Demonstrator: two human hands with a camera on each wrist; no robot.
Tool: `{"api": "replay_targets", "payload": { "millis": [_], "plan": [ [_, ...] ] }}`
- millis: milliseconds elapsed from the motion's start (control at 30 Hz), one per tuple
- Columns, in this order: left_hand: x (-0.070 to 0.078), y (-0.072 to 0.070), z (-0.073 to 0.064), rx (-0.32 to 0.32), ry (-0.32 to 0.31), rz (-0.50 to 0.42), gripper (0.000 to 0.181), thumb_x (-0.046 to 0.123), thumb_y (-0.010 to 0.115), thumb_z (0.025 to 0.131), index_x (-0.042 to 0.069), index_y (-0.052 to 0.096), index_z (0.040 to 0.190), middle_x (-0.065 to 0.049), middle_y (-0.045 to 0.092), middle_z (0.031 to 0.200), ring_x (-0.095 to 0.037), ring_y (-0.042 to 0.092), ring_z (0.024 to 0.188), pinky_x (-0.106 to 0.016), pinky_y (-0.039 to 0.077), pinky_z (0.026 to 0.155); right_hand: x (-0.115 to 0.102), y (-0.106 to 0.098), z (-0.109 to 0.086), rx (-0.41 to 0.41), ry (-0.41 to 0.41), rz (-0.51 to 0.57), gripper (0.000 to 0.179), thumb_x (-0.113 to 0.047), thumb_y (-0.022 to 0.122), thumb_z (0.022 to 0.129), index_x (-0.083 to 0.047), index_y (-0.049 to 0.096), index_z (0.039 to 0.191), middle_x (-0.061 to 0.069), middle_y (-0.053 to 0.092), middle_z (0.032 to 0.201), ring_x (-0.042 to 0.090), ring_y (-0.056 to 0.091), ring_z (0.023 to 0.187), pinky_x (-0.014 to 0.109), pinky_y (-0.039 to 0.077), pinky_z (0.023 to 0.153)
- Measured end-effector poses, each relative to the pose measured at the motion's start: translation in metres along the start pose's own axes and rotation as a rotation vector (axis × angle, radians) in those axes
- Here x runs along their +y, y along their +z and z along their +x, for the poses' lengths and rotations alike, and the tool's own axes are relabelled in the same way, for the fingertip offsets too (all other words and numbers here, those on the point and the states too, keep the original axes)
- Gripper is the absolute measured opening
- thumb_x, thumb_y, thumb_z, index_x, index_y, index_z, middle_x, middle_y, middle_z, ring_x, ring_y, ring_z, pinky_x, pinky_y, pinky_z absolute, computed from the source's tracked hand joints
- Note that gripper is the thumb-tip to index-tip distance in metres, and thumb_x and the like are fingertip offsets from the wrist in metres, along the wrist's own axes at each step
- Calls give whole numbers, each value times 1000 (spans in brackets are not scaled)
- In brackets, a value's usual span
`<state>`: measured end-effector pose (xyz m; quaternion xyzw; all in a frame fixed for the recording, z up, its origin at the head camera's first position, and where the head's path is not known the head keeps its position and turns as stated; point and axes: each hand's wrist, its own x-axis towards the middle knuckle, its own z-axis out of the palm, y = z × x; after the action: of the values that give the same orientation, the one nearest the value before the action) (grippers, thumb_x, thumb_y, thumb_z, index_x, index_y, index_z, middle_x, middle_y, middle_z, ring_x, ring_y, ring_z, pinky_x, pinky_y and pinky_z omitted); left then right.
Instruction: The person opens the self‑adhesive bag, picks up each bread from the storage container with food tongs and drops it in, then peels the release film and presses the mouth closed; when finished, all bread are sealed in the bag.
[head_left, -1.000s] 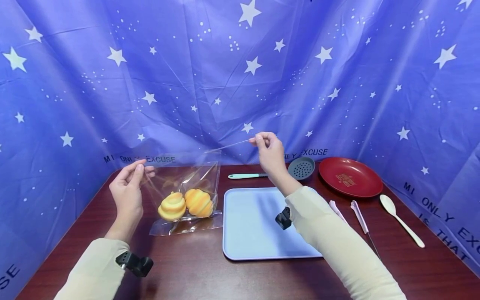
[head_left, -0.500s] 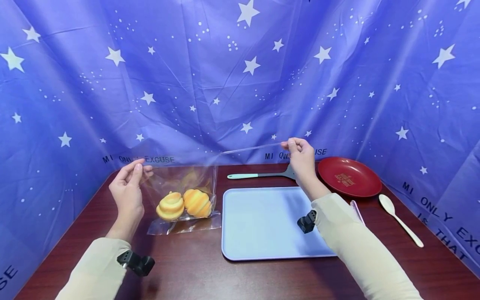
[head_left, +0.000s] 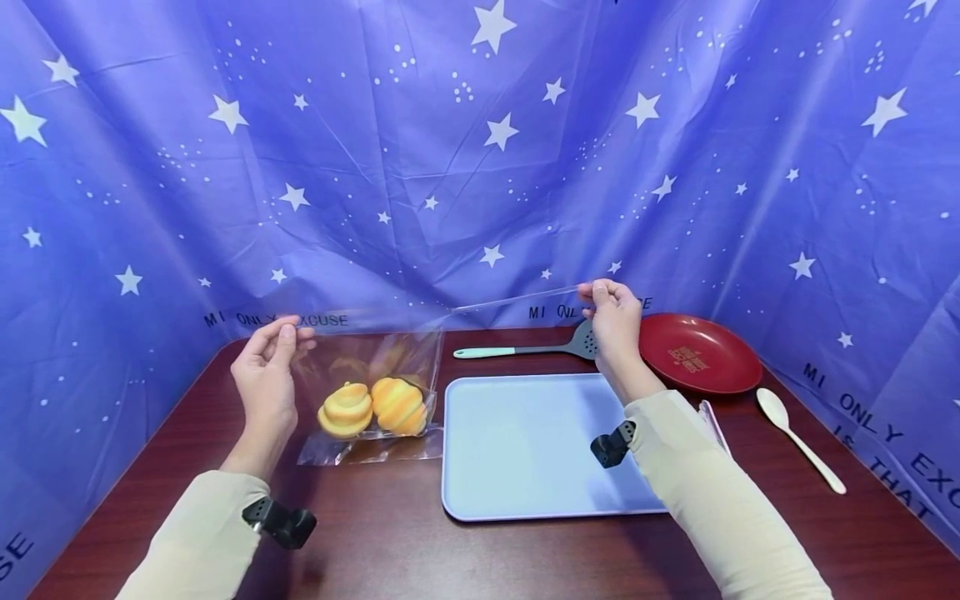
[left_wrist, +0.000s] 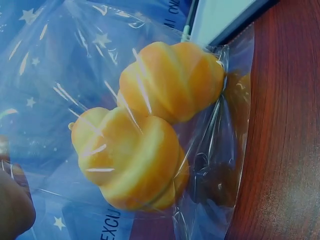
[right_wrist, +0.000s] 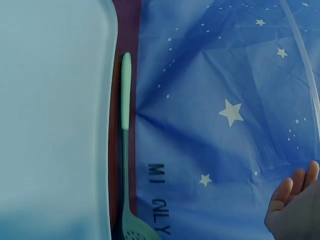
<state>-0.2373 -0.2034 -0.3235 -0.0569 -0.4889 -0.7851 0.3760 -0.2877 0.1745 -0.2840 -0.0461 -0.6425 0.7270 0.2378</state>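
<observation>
A clear plastic bag with two yellow-orange swirled buns stands on the dark red table. My left hand pinches the bag's top left corner. My right hand is raised over the table's back, pinching the end of a thin clear strip that stretches leftward to the bag's top. In the left wrist view the buns fill the frame inside the bag. The right wrist view shows only my fingertips at the lower right, with the strip running up from them.
A light blue tray lies right of the bag. Behind it lies a slotted spatula with a teal handle, also seen as the spatula beside the tray. A red plate and white spoon sit at the right. A starred blue curtain walls the table.
My right hand has carried the strip's end rightward, from above the tray's middle to near the red plate, drawing the strip longer. My left hand shifted slightly right, still holding the bag.
</observation>
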Motion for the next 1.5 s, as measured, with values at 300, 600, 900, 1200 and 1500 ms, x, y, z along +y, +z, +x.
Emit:
{"api": "replay_targets", "payload": {
  "millis": [300,600,900,1200,1500],
  "plan": [
    [-2,4,-1,45,20,18,14,-3,60,99,-4,74,98,-4,74,76,-12,71,66,-20,58,70,10,7,-4,93,118,139,18,-7,43,108,1,59,111,-11,65,79,9,64,88,19,50,76],
    [0,-4,2,68,-9,27,14,-1,60,100,-2,74,99,-4,75,78,-12,72,68,-20,58,69,22,-4,-7,-36,61,-11,19,-9,48,108,4,63,107,-12,66,77,7,64,84,18,50,70],
    [-1,-4,4,43,-20,-1,15,-2,59,100,-3,74,100,-5,74,77,-12,72,69,-21,58,71,-5,-6,-24,-548,-119,-238,20,-11,56,105,8,61,108,-7,70,83,7,67,86,25,53,76],
    [-2,-4,6,31,-20,-30,16,-3,59,100,-2,75,99,-7,74,76,-13,71,68,-21,58,69,-33,-2,-57,-1130,-144,-380,14,-8,51,103,1,62,98,9,71,89,25,67,89,33,53,77],
    [-2,-3,5,34,-29,-28,17,-4,58,100,-2,75,99,-6,74,76,-14,70,67,-21,58,67,-41,31,-89,-1444,-12,-335,17,-11,47,99,-1,60,93,6,72,83,22,67,85,32,52,73]
  ]
}}
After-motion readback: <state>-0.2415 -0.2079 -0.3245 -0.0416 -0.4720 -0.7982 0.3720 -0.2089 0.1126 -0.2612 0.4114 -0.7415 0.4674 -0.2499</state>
